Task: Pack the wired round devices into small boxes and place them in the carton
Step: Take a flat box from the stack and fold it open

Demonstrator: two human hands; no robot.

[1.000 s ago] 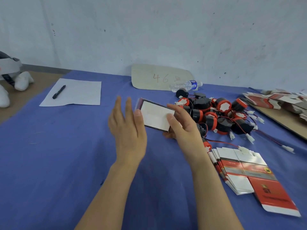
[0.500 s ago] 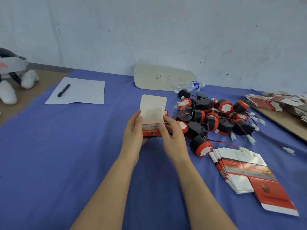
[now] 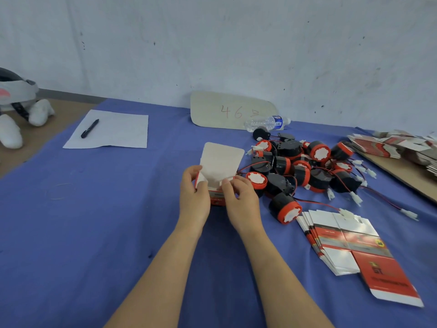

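A small red and white box [image 3: 221, 166] stands at the table's middle with its white lid flap raised. My left hand [image 3: 192, 197] grips its left side and a side flap. My right hand [image 3: 241, 200] pinches the flap at its right side. Right of the box lies a pile of black round devices [image 3: 307, 171] with red caps, red-black wires and white plugs. One device [image 3: 285, 208] lies apart at the pile's near edge. A stack of flat unfolded boxes [image 3: 343, 242] lies at the near right. No carton is in view.
A blue cloth [image 3: 94, 233] covers the table. White paper [image 3: 111, 130] with a black pen [image 3: 89, 128] lies far left. A cardboard piece marked 46 [image 3: 227, 111] leans on the wall by a water bottle [image 3: 267, 123]. More flat boxes [image 3: 397, 145] pile on a board at the far right.
One second ago my right hand held the box flat and my left hand was open beside it. Now both hands grip the box upright on the cloth, fingers on its side flaps.
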